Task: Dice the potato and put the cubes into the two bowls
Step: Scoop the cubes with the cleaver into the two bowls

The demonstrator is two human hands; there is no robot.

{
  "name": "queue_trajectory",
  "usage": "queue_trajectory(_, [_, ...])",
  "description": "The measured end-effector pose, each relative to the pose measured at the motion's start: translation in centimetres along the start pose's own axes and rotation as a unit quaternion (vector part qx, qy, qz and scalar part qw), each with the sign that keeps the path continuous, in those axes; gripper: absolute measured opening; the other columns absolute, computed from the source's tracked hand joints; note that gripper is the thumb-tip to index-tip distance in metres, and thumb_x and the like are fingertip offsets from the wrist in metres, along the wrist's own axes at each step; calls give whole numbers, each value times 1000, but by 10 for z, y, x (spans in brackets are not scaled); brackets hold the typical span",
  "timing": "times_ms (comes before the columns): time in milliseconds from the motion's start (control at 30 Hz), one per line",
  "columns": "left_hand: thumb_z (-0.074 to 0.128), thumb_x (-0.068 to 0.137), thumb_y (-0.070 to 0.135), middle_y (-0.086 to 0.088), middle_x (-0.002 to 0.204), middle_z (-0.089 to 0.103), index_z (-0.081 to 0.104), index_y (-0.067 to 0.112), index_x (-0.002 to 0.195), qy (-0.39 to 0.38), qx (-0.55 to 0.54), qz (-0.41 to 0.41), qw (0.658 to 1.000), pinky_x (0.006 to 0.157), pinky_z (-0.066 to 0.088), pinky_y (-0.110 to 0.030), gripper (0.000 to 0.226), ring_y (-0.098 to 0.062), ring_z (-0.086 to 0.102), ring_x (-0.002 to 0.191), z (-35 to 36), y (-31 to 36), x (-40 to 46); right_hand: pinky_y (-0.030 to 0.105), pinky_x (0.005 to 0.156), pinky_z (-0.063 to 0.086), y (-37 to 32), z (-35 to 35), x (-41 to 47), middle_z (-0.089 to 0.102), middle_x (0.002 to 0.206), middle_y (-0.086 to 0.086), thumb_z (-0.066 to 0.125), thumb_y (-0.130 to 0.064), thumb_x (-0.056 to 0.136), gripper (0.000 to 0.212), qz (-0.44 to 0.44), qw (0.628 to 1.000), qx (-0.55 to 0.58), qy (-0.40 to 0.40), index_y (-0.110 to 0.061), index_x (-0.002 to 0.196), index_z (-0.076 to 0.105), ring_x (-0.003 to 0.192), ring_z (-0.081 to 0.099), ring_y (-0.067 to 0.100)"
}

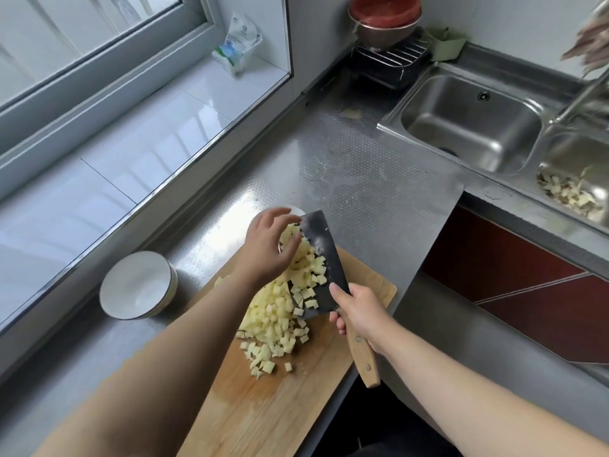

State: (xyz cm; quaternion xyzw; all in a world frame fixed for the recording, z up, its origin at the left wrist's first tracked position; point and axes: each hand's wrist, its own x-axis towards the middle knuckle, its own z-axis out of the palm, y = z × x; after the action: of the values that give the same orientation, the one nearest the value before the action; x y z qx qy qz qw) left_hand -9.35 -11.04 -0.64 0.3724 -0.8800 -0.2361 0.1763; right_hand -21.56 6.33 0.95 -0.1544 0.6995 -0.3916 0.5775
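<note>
Transfer step, dicing apparently complete. The right hand [357,313] grips the handle of a cleaver [321,258], whose tilted blade carries potato cubes [273,319]; the left hand [268,247], fingers loosely spread and gripping nothing, steadies the load against the blade. Most cubes lie heaped on the cutting board [290,397]. The next move probably requires sliding the load into the far bowl [295,210], largely hidden behind the hand, contents indeterminable. The near bowl [138,285], beside the board, holds nothing.

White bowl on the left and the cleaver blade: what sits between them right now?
In the head view, the left hand and forearm cross that stretch, with the potato cubes heaped against the cleaver blade. Beside the white bowl lies bare steel counter.
</note>
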Motion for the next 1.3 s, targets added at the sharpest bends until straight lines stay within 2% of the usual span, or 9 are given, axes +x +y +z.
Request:
queue_trajectory(167, [46,93,55,4,128,53,60,32,118,-66,33,33,997,100,34,-32,37,-16,43,122,6,0,34,23,45,46,-21,1,19,60,66,8,49,-33,100,29,2,1000,-24,-4,-6,95,56,46,49,11])
queue_trajectory(433, [50,96,47,4,116,55,65,24,104,-71,70,46,994,85,28,-24,29,-16,42,113,17,-14,48,24,45,46,-26,-8,34,62,63,8,52,-33,99,28,1,1000,-23,16,-8,87,56,45,51,10])
queue_trajectory(633, [54,97,32,1,102,60,62,15,99,-53,68,34,996,83,44,-34,18,-20,47,99,21,-31,48,25,47,48,-27,-12,33,62,66,10,51,-33,99,37,7,999,-26,39,3,99,58,48,51,12])
queue_trajectory(767, [55,95,23,0,93,62,63,12,94,-34,93,9,995,75,39,-30,13,-21,50,89,18,-42,39,24,45,47,-30,-15,33,61,64,10,52,-34,99,40,13,999,-11,46,5,105,58,47,50,12])
queue_trajectory(867, [56,94,19,-1,98,63,63,13,99,-19,97,-32,995,77,36,-28,11,-23,52,92,14,-46,33,23,44,47,-32,-16,33,61,64,9,52,-34,99,40,16,999,-14,44,5,107,58,46,50,11])
queue_trajectory(1000, [58,94,22,-2,120,57,63,16,114,11,22,-63,998,93,37,-29,22,-20,48,113,9,-36,40,23,45,48,-30,-16,32,62,64,9,52,-35,99,41,12,999,-32,38,5,106,58,47,52,10])
queue_trajectory(1133, [57,95,27,2,125,61,65,21,122,1,30,4,1000,101,39,-36,28,-18,50,119,6,-26,58,24,47,48,-27,-15,31,63,65,9,52,-35,99,39,9,999,-43,28,3,102,59,48,52,11])
queue_trajectory(1233, [59,94,27,3,108,69,72,19,108,-28,89,79,993,90,47,-39,21,-21,58,103,9,-27,59,24,47,48,-28,-14,31,63,65,9,53,-35,98,36,7,999,-47,22,0,99,61,47,53,10])
queue_trajectory(1300, [65,90,24,1,98,70,74,17,98,-20,106,82,991,80,50,-38,14,-23,61,92,9,-30,55,24,46,47,-28,-14,31,62,64,9,53,-34,98,34,8,999,-45,21,-1,97,60,46,52,10])
